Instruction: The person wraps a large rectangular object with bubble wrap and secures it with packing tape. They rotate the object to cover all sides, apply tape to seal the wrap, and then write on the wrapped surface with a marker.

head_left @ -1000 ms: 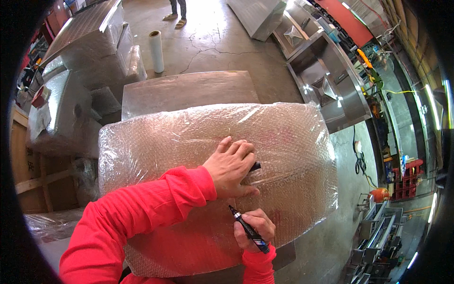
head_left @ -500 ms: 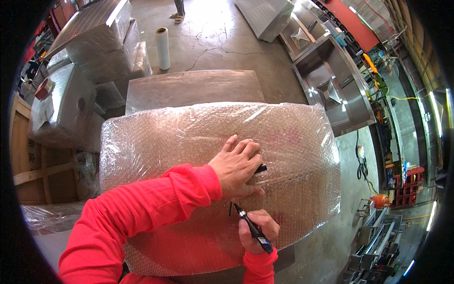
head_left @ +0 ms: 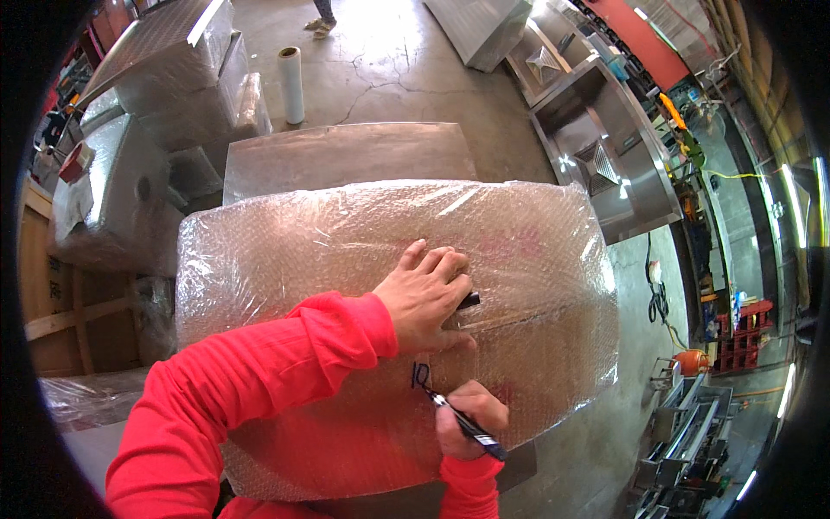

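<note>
A large flat package in clear bubble wrap [head_left: 285, 268] lies before me, brown showing through it. My right hand [head_left: 469, 419] grips a black marker [head_left: 471, 426], its tip down at fresh dark pen marks [head_left: 419, 374] on the wrap. Farther up, my left hand [head_left: 428, 294] presses on the package with bent fingers. A short black cap [head_left: 469, 300] pokes out between its thumb and fingers; the rest of the cap is hidden under the hand. Both arms are in red sleeves.
Behind the package lies a bare metal sheet [head_left: 346, 156]. A roll of stretch film [head_left: 291, 86] stands on the floor. Wrapped boxes [head_left: 112, 190] are stacked at left, with a tape roll [head_left: 76, 162] on top. Steel sinks [head_left: 605, 156] stand at right. A person's foot [head_left: 324, 28] shows far ahead.
The single pen stroke has grown into more marks on the wrap. My right hand has shifted slightly with the marker; my left hand still presses on the package. The whole view has moved a little.
</note>
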A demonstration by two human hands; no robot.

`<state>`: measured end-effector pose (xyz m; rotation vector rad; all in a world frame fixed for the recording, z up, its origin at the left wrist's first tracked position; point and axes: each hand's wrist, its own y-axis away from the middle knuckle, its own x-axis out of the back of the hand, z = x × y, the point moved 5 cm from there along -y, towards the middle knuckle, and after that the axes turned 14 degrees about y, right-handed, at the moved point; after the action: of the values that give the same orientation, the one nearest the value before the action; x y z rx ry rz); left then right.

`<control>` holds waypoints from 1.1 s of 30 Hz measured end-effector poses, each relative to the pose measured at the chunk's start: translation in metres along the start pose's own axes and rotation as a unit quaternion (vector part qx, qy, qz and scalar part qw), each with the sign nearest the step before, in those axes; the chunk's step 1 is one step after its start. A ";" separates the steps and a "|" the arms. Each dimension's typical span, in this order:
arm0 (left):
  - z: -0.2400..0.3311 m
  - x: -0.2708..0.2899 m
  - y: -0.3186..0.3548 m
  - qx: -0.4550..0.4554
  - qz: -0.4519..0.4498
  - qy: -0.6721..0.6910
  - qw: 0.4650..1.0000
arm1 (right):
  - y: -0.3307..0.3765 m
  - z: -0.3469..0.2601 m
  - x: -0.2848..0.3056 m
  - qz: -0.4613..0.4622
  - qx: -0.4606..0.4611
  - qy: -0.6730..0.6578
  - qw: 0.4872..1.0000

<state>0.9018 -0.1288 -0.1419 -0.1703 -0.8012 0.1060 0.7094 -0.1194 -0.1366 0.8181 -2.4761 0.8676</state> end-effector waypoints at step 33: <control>0.000 -0.002 0.000 -0.016 0.016 -0.002 1.000 | -0.004 -0.002 -0.001 0.073 -0.033 0.099 0.992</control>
<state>0.9008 -0.1288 -0.1434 -0.2138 -0.8050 0.1235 0.7127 -0.1200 -0.1342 0.5079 -2.3962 0.8664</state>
